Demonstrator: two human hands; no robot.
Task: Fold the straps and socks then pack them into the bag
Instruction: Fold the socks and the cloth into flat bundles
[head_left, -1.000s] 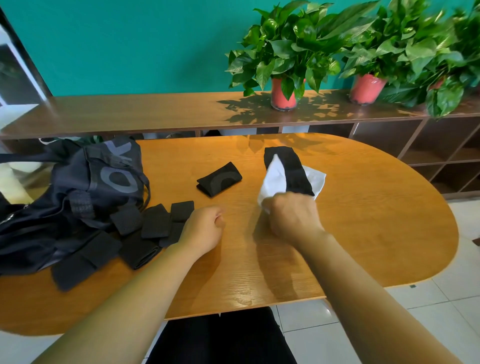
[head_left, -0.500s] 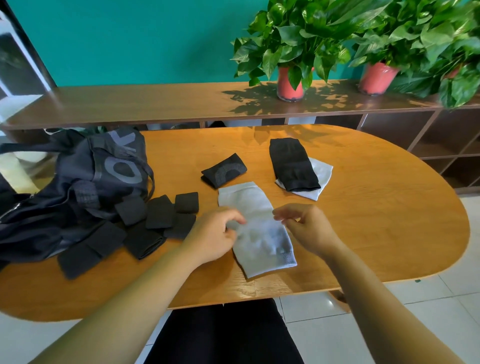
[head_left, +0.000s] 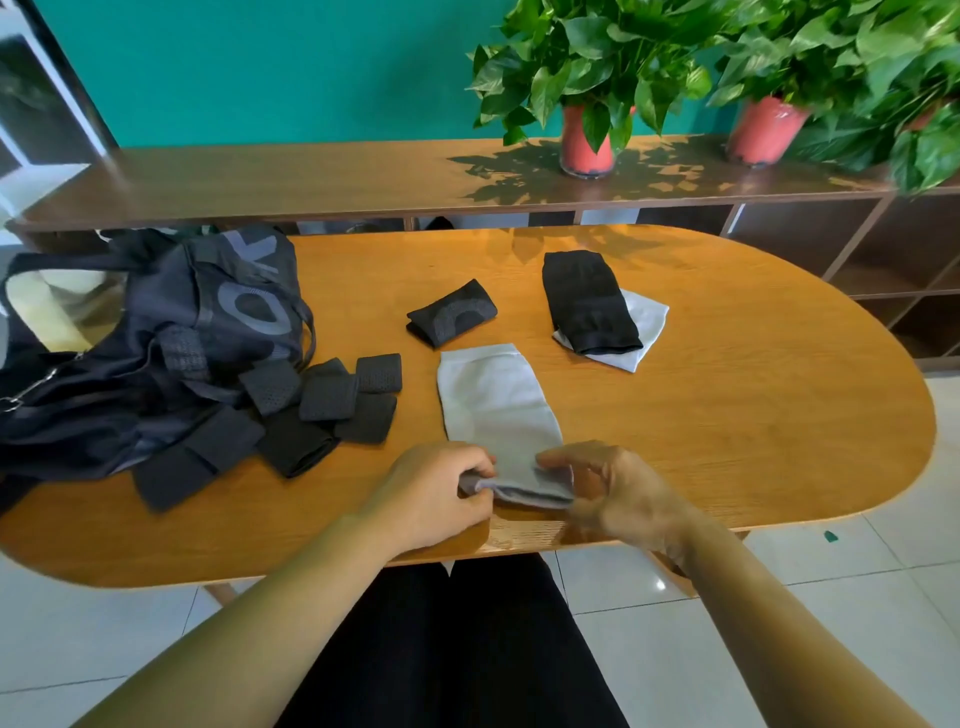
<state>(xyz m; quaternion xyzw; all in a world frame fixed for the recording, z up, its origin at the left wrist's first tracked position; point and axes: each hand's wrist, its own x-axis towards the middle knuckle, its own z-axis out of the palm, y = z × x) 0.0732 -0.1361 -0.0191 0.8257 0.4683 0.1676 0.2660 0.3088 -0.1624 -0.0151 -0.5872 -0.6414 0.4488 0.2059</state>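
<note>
Well, we have both hands on the grey sock (head_left: 493, 410). Our left hand (head_left: 431, 493) pinches its near left corner between thumb and curled fingers. Our right hand (head_left: 621, 493) pinches the near right corner, thumb on top. Between the two hands the near end is raised off the worktop (head_left: 753, 426) and curled over in a soft roll. The sock's long axis runs away from the hands, leaning a little leftward, with the far end lying flat.

Well to the left of our left hand slumps the dark bag (head_left: 171, 332). It carries big grey letters, and we read "O" and "K"; the rest is lost in the folds. Between the bag and our left hand lie the black straps (head_left: 327, 397), a loose heap touching the bag.

Beyond the hands sits a folded black sock (head_left: 451, 313); its grey marking we cannot read. Beyond our right hand a flat black sock (head_left: 587, 301) lies on a white sock (head_left: 647, 319), lengthwise away from us.
</note>
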